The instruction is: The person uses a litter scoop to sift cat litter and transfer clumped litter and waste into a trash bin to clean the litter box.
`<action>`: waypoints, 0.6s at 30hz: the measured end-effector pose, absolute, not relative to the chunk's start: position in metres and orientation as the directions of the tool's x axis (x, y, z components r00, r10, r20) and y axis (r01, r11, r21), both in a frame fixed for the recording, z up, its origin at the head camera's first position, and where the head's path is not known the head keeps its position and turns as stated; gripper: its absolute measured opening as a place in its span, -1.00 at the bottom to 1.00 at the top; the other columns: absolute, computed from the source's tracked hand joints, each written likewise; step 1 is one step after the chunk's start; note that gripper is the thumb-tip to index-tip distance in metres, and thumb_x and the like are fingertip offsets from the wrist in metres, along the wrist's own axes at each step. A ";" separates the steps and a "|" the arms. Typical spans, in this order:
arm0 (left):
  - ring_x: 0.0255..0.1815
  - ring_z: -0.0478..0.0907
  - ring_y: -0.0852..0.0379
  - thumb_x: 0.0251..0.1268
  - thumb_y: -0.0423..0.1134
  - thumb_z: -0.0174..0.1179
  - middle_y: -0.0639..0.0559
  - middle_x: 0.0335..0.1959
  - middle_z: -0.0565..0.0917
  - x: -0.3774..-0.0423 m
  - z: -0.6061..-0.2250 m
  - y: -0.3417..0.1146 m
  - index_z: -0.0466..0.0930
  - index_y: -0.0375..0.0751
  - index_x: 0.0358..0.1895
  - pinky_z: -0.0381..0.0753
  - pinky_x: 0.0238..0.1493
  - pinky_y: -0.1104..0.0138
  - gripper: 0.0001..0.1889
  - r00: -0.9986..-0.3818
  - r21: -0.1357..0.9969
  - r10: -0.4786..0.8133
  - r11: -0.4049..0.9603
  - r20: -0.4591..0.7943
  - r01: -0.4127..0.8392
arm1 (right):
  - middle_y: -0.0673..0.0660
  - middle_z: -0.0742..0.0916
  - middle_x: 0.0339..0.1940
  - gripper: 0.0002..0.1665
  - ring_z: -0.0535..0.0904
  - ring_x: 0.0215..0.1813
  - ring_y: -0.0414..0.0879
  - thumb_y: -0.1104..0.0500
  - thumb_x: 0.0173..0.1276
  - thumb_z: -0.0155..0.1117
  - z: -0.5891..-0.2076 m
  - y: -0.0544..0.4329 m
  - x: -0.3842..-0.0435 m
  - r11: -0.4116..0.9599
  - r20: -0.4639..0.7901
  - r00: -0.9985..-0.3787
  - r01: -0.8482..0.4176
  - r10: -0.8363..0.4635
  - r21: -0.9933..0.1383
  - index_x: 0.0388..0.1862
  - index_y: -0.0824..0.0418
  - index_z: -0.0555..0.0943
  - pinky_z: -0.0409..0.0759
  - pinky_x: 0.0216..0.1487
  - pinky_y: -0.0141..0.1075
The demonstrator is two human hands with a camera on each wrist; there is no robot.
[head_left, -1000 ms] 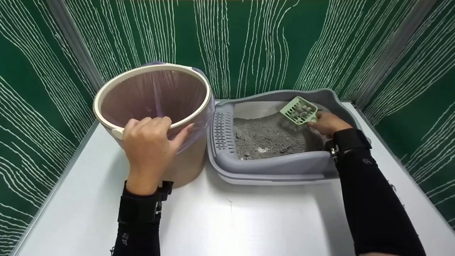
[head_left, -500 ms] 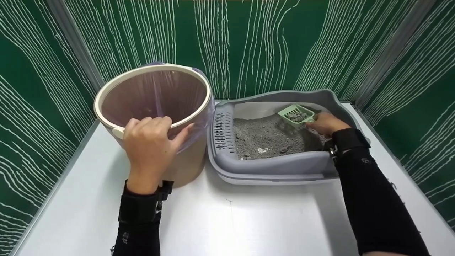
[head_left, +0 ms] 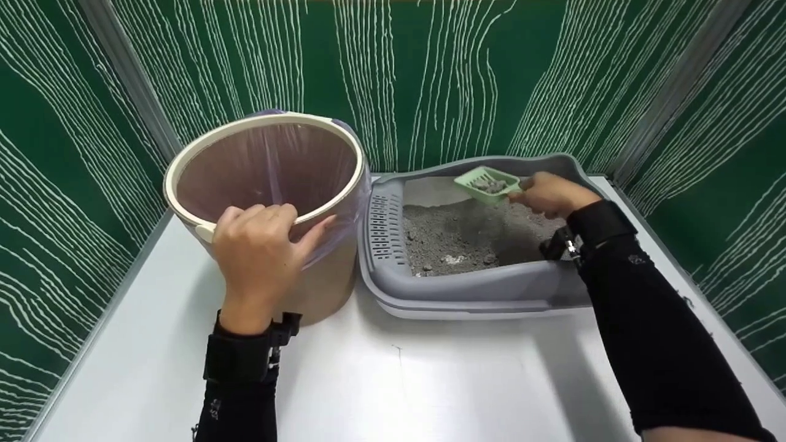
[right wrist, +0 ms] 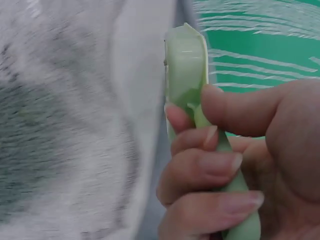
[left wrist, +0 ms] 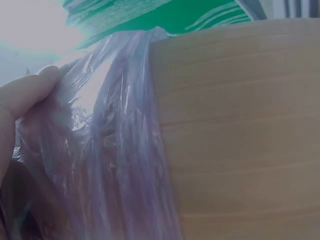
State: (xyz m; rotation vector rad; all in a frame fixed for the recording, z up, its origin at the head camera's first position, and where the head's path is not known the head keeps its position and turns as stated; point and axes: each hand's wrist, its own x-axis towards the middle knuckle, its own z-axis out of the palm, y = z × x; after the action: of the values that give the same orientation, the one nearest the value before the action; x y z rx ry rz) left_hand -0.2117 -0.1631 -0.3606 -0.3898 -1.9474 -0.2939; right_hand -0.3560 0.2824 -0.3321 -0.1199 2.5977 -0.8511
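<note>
My right hand [head_left: 546, 193] grips the handle of a green slotted litter scoop [head_left: 482, 184], its fingers curled round it in the right wrist view. Grey clumps [head_left: 489, 184] lie in the scoop, which is raised over the litter box [head_left: 454, 288]. Grey litter [head_left: 454, 233] covers the box floor, with a small whitish patch near the front. My left hand [head_left: 255, 252] grips the near rim of a beige trash can [head_left: 325, 294], fingers over the edge and thumb outside. A thin purple bag [left wrist: 115, 125] lines the can and folds down over its outside.
The trash can stands close against the litter box's left side, on a white table [head_left: 393, 380]. Green walls [head_left: 430, 80] with white wavy lines close in the back and both sides. Grey posts [head_left: 681, 92] stand in the corners.
My right hand has lifted the scoop and moved it left, away from the box's right side. The scoop first tipped flatter, with the clumps staying in it. My left hand stays on the rim.
</note>
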 end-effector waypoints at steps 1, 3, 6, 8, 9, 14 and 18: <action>-0.73 0.32 -0.10 0.33 0.23 0.42 -0.04 -0.79 0.27 -0.211 -0.361 -0.163 0.28 -0.17 -0.67 0.27 -0.49 0.06 -0.31 -0.367 0.029 0.134 0.913 0.921 0.406 | -0.03 0.49 -0.45 -0.51 0.29 -0.55 -0.26 0.02 0.70 0.13 -0.324 0.278 -0.354 0.820 -0.343 -0.918 0.036 -0.200 -0.572 0.26 0.43 0.54 0.33 -0.53 -0.42; -0.74 0.31 -0.10 0.32 0.23 0.42 -0.04 -0.79 0.27 -0.211 -0.360 -0.163 0.28 -0.17 -0.68 0.27 -0.49 0.06 -0.31 -0.367 0.033 0.133 0.911 0.921 0.411 | 0.02 0.54 -0.37 -0.43 0.33 -0.52 -0.24 -0.02 0.71 0.11 -0.305 0.270 -0.351 0.836 -0.337 -0.921 0.021 -0.198 -0.548 0.36 0.45 0.49 0.38 -0.52 -0.40; -0.74 0.31 -0.11 0.32 0.23 0.42 -0.03 -0.79 0.27 -0.210 -0.359 -0.163 0.28 -0.16 -0.68 0.26 -0.49 0.05 -0.31 -0.381 0.041 0.127 0.914 0.916 0.403 | 0.18 0.65 -0.10 -0.37 0.51 -0.29 -0.09 -0.09 0.72 0.08 -0.274 0.254 -0.347 0.864 -0.324 -0.924 -0.012 -0.201 -0.503 0.43 0.40 0.48 0.59 -0.22 -0.23; -0.74 0.32 -0.11 0.32 0.21 0.43 -0.04 -0.79 0.27 -0.210 -0.358 -0.163 0.28 -0.17 -0.68 0.26 -0.49 0.06 -0.32 -0.391 0.043 0.126 0.918 0.912 0.395 | 0.22 0.65 0.04 -0.35 0.51 -0.17 -0.04 -0.12 0.72 0.06 -0.254 0.241 -0.345 0.873 -0.308 -0.927 -0.040 -0.214 -0.487 0.45 0.36 0.49 0.56 -0.06 -0.13; -0.74 0.32 -0.12 0.33 0.22 0.42 -0.04 -0.79 0.27 -0.209 -0.358 -0.163 0.28 -0.17 -0.68 0.26 -0.48 0.06 -0.32 -0.394 0.041 0.127 0.920 0.910 0.390 | 0.20 0.66 0.04 -0.36 0.51 -0.12 -0.03 -0.13 0.72 0.06 -0.244 0.234 -0.344 0.875 -0.299 -0.928 -0.053 -0.221 -0.482 0.45 0.34 0.50 0.53 0.00 -0.10; -0.73 0.34 -0.13 0.33 0.19 0.43 -0.05 -0.79 0.31 -0.210 -0.358 -0.161 0.31 -0.18 -0.67 0.27 -0.49 0.05 -0.34 -0.377 0.028 0.131 0.922 0.917 0.387 | -0.02 0.56 -0.30 -0.39 0.38 -0.39 -0.20 -0.15 0.71 0.07 -0.205 0.195 -0.335 0.871 -0.219 -0.937 -0.143 -0.272 -0.470 0.44 0.27 0.54 0.45 -0.34 -0.34; -0.72 0.35 -0.14 0.33 0.19 0.43 -0.06 -0.78 0.32 -0.211 -0.358 -0.161 0.33 -0.19 -0.67 0.29 -0.49 0.03 -0.34 -0.369 0.030 0.125 0.922 0.921 0.387 | -0.08 0.47 -0.43 -0.46 0.28 -0.52 -0.26 -0.11 0.70 0.11 -0.190 0.155 -0.323 0.846 -0.125 -0.935 -0.236 -0.331 -0.478 0.39 0.22 0.61 0.35 -0.53 -0.40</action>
State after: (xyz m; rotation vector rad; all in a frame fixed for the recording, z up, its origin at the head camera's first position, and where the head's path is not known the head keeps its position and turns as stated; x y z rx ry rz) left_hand -0.2110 -0.1606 -0.3581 -0.3717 -1.9453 -0.2888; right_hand -0.3233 0.1549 -0.1903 -0.4380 2.8212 -0.6923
